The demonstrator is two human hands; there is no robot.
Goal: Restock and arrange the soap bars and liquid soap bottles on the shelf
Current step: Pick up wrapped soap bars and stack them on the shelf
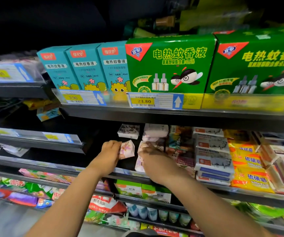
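Note:
Both my arms reach into the middle shelf (pixel 155 177). My left hand (pixel 111 152) holds a small floral-wrapped soap bar (pixel 128 148), tilted above the dark shelf floor. My right hand (pixel 152 157) grips a second floral soap bar (pixel 140 164) just to its right, and the hand covers most of that bar. Deeper on the shelf lie a white floral soap pack (pixel 129 131) and stacked pale pink soap bars (pixel 155 132). To the right stand stacks of white goat soap bars (pixel 212 151) and yellow sulfur soap bars (pixel 247 163).
Teal boxes (pixel 84 67) and green mosquito-liquid boxes (pixel 170 65) fill the shelf above, behind price tags (pixel 143 100). More boxed soaps (pixel 283 166) sit at the far right. The lower shelves carry bright packets (pixel 26 189) and small bottles (pixel 152 213). Left of my hands the shelf floor is dark.

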